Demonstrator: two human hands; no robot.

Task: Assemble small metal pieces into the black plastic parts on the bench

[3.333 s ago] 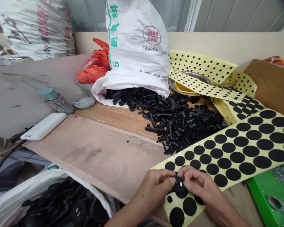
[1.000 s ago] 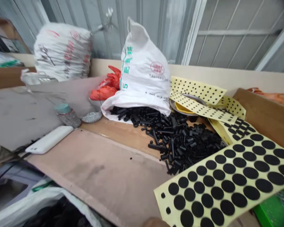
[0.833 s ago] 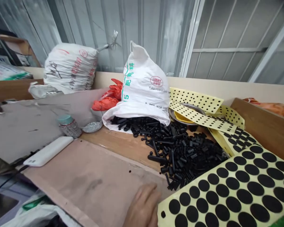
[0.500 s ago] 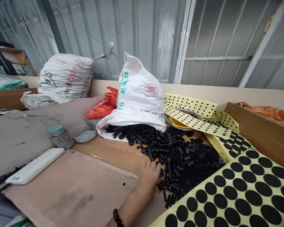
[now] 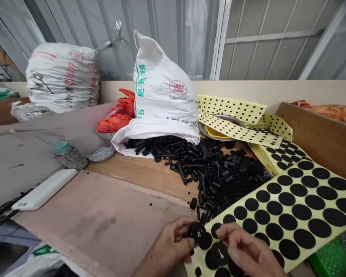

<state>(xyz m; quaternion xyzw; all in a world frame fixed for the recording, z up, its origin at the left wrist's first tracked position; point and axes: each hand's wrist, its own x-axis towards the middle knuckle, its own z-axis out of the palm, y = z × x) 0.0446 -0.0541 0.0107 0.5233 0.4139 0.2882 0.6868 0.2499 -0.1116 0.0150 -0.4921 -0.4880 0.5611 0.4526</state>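
My left hand is closed on a round black plastic part, a disc with small slots in its face, pinched at its edge. Just right of it my right hand hovers over a yellow sheet of round black stickers. Its thumb and forefinger are apart, with nothing visible between them. Beyond both hands lies a heap of small black plastic parts: tubes, rods and caps. The heap spills from the mouth of a white woven sack.
A white power bank-like slab, a jar with a teal lid and a small dish of grey bits are on the left. Behind stand red plastic bags, another full sack and a metal bowl. A wooden board borders the right.
My left hand has drawn back from the black heap toward me and now holds a round black part. My right hand has come into view over the sticker sheet. The camera has tilted down.
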